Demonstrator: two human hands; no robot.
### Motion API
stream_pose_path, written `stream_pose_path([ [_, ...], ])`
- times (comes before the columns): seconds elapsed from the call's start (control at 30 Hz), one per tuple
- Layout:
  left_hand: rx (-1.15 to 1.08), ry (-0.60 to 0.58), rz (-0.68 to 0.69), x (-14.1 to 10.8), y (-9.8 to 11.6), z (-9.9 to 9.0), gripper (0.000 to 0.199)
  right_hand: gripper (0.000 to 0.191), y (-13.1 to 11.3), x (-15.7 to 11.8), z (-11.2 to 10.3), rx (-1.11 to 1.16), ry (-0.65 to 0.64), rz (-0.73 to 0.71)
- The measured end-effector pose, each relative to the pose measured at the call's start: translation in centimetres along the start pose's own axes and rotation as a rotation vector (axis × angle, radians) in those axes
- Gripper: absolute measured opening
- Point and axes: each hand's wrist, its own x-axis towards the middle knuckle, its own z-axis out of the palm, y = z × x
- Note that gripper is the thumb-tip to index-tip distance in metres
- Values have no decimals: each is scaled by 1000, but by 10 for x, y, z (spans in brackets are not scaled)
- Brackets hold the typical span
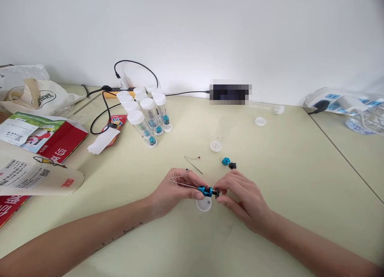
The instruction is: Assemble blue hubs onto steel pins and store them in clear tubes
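Centrally, your left hand [171, 193] grasps the blue fitting [206, 191] over the rim of a white cap [204, 205]; your right hand [244, 195] pinches the fitting's black knob [217, 193]. Rightward, room spans the counter [300, 181] to a dark seam [344, 156]; capped tubes [148, 105] limit the far left.

The left forearm [76, 236] and right forearm [315, 244] are bare; from near the left wrist [149, 207], a thin dark marking [117, 238] trails back in a line, perhaps tattooed script.
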Motion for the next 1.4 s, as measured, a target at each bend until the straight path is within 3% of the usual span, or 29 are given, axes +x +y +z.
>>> stream_pose_path([
  [0.33,-13,6,23,0,1,1,17,10,-1,-1,2,-41,11,-36],
  [0.57,-28,14,25,0,1,1,16,19,0,-2,4,-52,72,-42],
  [0.73,-16,14,23,0,1,0,17,8,0,-1,3,-37,22,-42],
  [0.9,-16,13,19,1,0,0,17,17,0,1,1,-29,-31,-31],
  [1.0,-29,18,18,1,1,1,17,7,-1,0,2,-52,-14,-33],
  [1.13,-39,16,24,1,2,1,16,11,0,0,5,-50,40,-63],
  [1.23,-30,18,18,1,1,1,17,6,0,1,3,-36,8,-58],
  [1.4,-10,6,6,0,0,1,18,20,-2,2,0,-33,-56,-43],
])
